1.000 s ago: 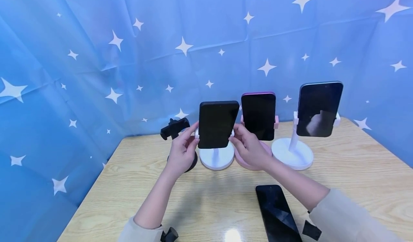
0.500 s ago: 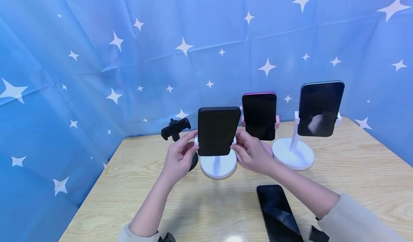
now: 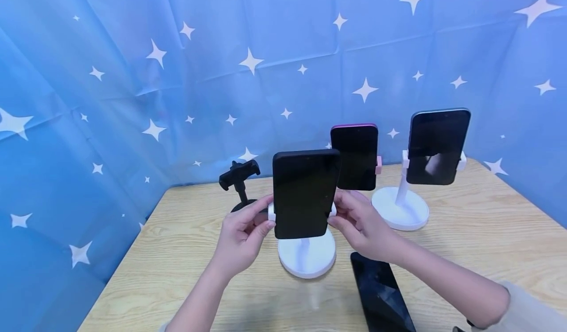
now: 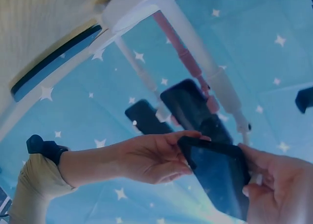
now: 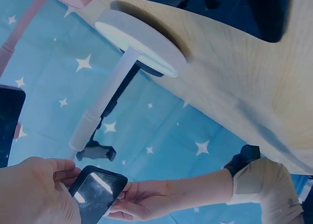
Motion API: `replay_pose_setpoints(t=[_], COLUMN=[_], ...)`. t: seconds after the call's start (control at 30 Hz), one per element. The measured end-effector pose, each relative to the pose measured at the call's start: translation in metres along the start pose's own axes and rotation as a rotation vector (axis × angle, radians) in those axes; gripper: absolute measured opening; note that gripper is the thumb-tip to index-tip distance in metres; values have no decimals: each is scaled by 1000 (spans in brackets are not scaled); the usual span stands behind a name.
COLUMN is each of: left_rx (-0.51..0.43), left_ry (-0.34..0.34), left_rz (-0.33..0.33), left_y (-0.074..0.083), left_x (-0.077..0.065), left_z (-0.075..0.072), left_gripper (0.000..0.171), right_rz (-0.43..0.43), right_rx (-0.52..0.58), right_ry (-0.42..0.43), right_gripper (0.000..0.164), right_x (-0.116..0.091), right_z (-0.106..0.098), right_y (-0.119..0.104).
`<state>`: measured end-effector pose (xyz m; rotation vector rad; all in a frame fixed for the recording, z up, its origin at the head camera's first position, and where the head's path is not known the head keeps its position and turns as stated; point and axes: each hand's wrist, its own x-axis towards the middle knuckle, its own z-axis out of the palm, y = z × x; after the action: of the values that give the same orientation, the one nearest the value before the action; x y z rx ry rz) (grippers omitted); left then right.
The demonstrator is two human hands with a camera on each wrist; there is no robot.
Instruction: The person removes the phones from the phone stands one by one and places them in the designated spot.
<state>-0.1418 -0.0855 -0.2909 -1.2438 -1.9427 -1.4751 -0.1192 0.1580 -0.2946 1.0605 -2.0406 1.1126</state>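
Observation:
A black phone [image 3: 305, 194] stands upright in the clamp of a white phone stand [image 3: 307, 258], its screen facing me. My left hand [image 3: 241, 238] pinches the clamp's left white arm between thumb and fingers. On the other side, my right hand [image 3: 365, 228] pinches the right clamp arm the same way. The right wrist view shows the stand's pole [image 5: 105, 97] rising from its round white base. Much of the clamp is hidden behind the phone.
A black phone stand [image 3: 239, 179] holds nothing at the left. Behind my right hand, a pink-edged phone [image 3: 354, 157] sits in a pink stand. Another phone [image 3: 438, 147] is mounted in a white stand [image 3: 400, 211] farther right. One phone [image 3: 381, 292] lies on the wooden table [image 3: 177, 253].
Both hands have drawn the white stand with its phone toward me, away from the other stands. It now overlaps the pink-edged phone in the head view.

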Motion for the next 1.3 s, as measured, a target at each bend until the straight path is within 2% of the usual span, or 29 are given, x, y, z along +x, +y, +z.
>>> replay_pose_setpoints(t=[0.23,0.37,0.5,0.63,1.1,1.3], left_rx=[-83,-128,-171,-193,-179,-191], left_ry=[-19,-35,-54,-67,-76,-119], left_rz=[48,97,136,157,169,130], left_y=[12,15,15,15,15,15], left_x=[-4,-5,-4,-4,-6,-4], left_z=[5,9,13,17,18,12], left_gripper=[39,40,43,45,44,47], right_rz=[42,73,106,99,100,123], right_rx=[113,126,127,160,273,301], right_ry=[-51,-63,-49,-20,17,17], right_gripper=[35,33,33,33,37,42], right_x=[-12,-18,-24,-30,-36,-35], right_z=[-10,-13,-14,-14,-11,-12], right_y=[-14,-17,-18,-17,-13,-14])
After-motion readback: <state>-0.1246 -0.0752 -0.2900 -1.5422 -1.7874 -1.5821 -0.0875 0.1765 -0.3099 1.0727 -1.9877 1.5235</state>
